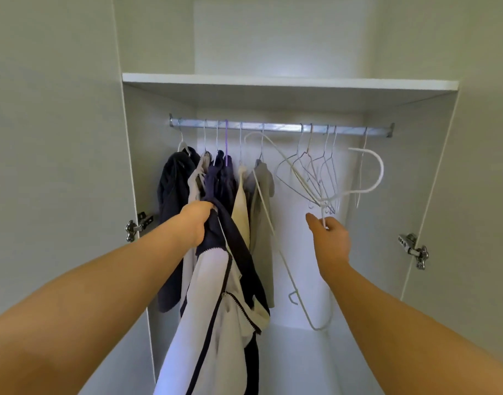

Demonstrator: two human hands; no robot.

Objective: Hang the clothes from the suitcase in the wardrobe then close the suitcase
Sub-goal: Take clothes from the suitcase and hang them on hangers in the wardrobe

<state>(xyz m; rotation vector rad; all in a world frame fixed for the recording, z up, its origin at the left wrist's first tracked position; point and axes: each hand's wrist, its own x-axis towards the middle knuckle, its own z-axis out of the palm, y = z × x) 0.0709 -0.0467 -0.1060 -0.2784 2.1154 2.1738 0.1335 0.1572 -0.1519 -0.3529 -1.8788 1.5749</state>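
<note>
I face the open wardrobe. My left hand (197,220) grips a navy and white zip jacket (216,315) by its top, and the jacket hangs down in front of the hung clothes. My right hand (328,238) pinches a white wire hanger (373,178) at its lower part, tilted and off the metal rail (281,128). Several garments hang at the rail's left: a dark one (173,189), a navy one, a cream one and a grey one (261,195). The suitcase is out of view.
Several bare wire hangers (318,172) hang on the right half of the rail. A white shelf (287,82) runs above it. Both doors stand open, with hinges at left (136,225) and right (413,249). The wardrobe floor (301,360) is white.
</note>
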